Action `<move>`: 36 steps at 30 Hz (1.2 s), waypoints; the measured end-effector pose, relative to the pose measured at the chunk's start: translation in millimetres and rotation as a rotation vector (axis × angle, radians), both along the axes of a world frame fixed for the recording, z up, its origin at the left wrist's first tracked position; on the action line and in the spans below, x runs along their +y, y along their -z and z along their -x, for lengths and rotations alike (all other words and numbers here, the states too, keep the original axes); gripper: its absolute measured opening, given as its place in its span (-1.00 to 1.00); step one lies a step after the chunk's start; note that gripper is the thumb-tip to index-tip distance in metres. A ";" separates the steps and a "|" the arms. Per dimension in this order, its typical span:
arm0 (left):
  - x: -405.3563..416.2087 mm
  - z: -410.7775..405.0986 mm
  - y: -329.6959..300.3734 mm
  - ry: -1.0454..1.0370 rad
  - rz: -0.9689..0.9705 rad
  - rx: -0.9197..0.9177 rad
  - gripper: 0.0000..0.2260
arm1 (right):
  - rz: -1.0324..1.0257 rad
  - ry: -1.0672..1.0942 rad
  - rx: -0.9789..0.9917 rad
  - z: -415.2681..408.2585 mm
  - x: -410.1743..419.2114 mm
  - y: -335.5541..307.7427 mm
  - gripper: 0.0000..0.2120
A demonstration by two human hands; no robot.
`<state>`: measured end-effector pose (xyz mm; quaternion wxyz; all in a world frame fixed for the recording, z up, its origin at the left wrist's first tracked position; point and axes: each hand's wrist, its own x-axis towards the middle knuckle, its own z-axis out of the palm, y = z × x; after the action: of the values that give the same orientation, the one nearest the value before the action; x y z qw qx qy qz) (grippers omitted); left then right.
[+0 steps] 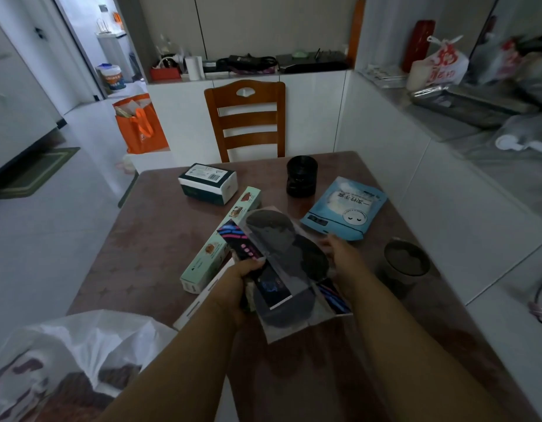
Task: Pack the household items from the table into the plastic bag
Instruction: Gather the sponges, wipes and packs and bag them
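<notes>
Above the brown table [147, 233] I hold a clear packet of dark round pads [281, 269] with a black-and-pink label. My left hand [236, 287] grips its left edge. My right hand [339, 257] touches its right edge with fingers spread. A translucent white plastic bag [80, 348] lies crumpled at the near left corner. On the table lie a long mint-green box [214, 245], a white strip-like box [202, 296] under my left arm, a white-and-green carton [207, 184], a blue pouch [344, 208], a black jar [301, 176] and a lidded cup [405, 260].
A wooden chair [248, 117] stands at the far side of the table. A white wall [431, 190] runs along the right edge. An orange tote [140, 123] sits on the floor at the back left. Open floor lies to the left.
</notes>
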<state>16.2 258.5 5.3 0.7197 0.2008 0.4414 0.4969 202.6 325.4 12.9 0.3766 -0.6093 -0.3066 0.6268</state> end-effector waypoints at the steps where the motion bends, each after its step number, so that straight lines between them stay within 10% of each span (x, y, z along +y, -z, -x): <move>1: 0.3 1.1 2.0 -0.013 0.013 0.001 -0.67 | 0.023 0.079 0.008 -2.2 11.5 2.3 -0.63; 10: -1.4 11.0 14.3 -0.072 0.027 -0.043 -0.83 | 0.017 0.228 0.124 6.7 53.8 21.2 -0.75; 16: 2.3 20.2 11.3 -0.163 -0.096 -0.092 -0.82 | -0.067 0.064 -0.162 15.6 -27.8 33.0 -0.74; 19: 1.1 21.9 6.8 -0.205 -0.094 -0.089 -0.81 | 0.067 -0.352 -0.508 15.3 -75.6 51.2 -0.80; 22: -2.4 21.8 0.2 -0.219 -0.079 -0.074 -0.72 | -0.030 -0.119 -0.913 -0.6 -82.0 61.0 -0.77; 28: -9.9 21.0 -1.7 -0.218 -0.073 -0.015 -0.69 | 0.108 -0.020 -0.752 3.0 -26.7 35.7 -0.43; 36: -14.9 25.2 -9.5 -0.206 -0.060 0.087 -0.55 | -0.408 0.050 -0.810 13.6 7.3 -42.1 -0.79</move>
<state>-8.9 243.5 14.7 0.6385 0.1972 0.4753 0.5722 189.1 332.8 55.0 0.3536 -0.7260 -0.5317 0.2553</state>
